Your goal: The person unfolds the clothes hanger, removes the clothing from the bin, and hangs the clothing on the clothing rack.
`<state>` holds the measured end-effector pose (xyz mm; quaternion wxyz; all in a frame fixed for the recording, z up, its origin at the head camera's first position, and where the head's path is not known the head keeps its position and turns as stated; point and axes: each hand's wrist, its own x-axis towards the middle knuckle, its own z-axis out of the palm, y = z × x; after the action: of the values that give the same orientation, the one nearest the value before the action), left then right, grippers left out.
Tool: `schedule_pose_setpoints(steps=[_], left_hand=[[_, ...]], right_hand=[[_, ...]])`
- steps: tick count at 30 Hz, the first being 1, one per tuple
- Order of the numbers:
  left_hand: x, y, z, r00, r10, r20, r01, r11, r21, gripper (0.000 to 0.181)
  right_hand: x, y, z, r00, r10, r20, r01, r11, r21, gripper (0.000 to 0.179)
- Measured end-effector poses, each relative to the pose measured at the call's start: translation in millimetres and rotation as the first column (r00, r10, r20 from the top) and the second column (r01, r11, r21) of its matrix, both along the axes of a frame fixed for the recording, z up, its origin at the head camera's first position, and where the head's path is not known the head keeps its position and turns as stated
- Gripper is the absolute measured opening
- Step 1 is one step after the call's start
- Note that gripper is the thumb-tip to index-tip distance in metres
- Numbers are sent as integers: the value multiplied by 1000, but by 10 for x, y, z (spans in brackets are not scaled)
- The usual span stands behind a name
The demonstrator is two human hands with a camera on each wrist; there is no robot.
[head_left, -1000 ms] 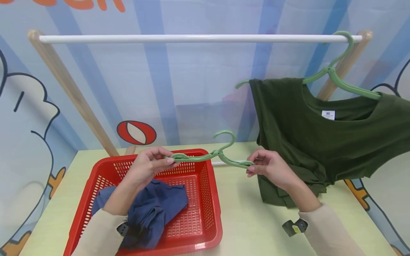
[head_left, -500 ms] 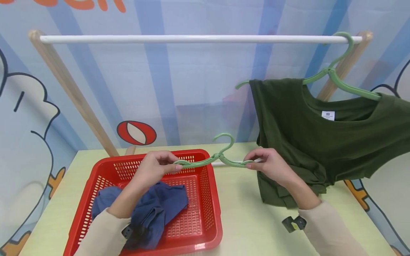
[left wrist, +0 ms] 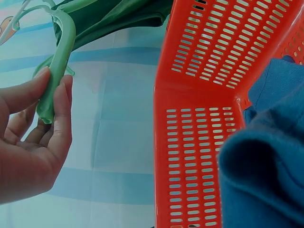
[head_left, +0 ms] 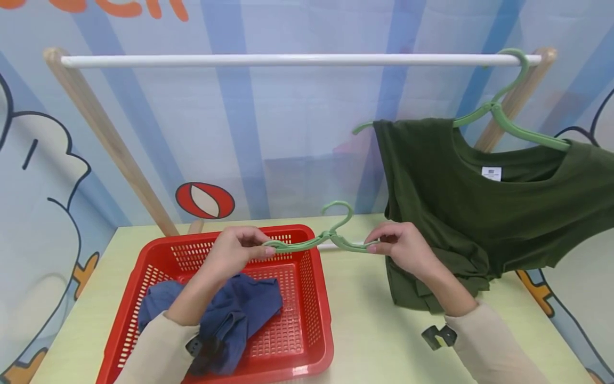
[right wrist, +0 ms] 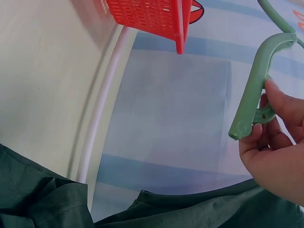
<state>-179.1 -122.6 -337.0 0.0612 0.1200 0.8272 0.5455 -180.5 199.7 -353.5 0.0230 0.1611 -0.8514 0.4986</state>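
Observation:
A green plastic hanger (head_left: 302,245) is held level by both hands, its hook pointing up. My left hand (head_left: 235,250) pinches its left end between thumb and fingers, above the back of the red basket. At the other end, my right hand (head_left: 405,248) pinches the right arm of the hanger, in front of the dark green shirt. The left wrist view shows the left hand (left wrist: 35,128) with thumb and fingers on the hanger arm (left wrist: 59,66). In the right wrist view the right hand (right wrist: 280,137) grips the other arm (right wrist: 256,80) near its tip.
A red basket (head_left: 326,320) with a blue garment (head_left: 254,298) in it stands on the table (head_left: 369,330). Behind, a white rail (head_left: 288,60) runs between wooden posts. A dark green shirt (head_left: 455,213) hangs on another green hanger (head_left: 527,133) at the right, its hem on the table.
The hanger and left hand have moved slightly right and down. The right hand has shifted slightly left. Both hands keep their hold throughout.

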Motion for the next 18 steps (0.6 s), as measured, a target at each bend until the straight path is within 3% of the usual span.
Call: schedule_pose_setpoints(steps=[5, 12, 18], left_hand=[[-23, -56, -17, 1000, 10, 26, -11, 999, 31, 16], [-51, -183, -71, 996, -10, 85, -1, 992, 129, 23], [-69, -290, -120, 995, 20, 94, -36, 985, 168, 26]], right_hand=[[28, 78, 73, 997, -48, 58, 52, 996, -72, 10], [38, 208, 136, 998, -51, 38, 55, 992, -116, 11], [37, 289, 119, 996, -57, 75, 74, 963, -258, 11]])
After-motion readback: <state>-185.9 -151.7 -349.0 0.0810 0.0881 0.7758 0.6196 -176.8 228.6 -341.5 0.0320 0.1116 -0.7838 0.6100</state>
